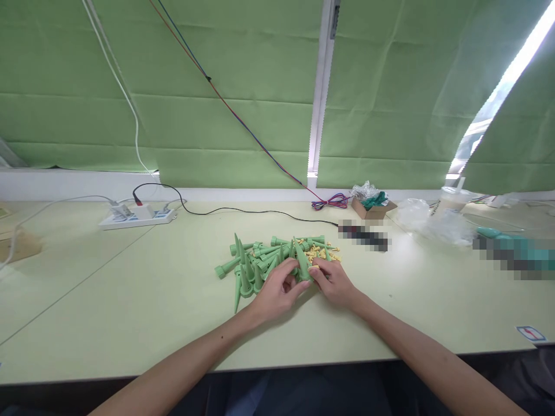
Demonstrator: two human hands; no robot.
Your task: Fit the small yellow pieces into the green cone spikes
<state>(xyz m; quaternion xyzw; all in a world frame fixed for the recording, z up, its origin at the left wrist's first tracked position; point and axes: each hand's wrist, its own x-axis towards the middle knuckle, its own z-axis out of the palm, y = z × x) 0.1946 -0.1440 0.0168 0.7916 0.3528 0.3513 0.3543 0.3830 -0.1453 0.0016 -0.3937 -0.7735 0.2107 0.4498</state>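
Observation:
My left hand (278,293) is closed around a green plastic cone-shaped spike (300,259), which stands tilted with its point up. Close beside it, my right hand (336,283) pinches a small yellow plastic piece (315,267) against the wide lower end of that spike; the fingers partly cover it. Left of and behind my hands lies a heap of similar green spikes (246,273), some upright on their caps and others lying down. Small yellow pieces (318,252) are piled just beyond my right hand, partly hidden by it.
A power strip (137,216) with plugs sits at the back left, its black cable running to a blurred dark object (363,236). Farther right are a small cardboard box (373,209), clear plastic bags (414,215) and a cup with a straw (451,199). Coiled wires (332,201) lie by the wall.

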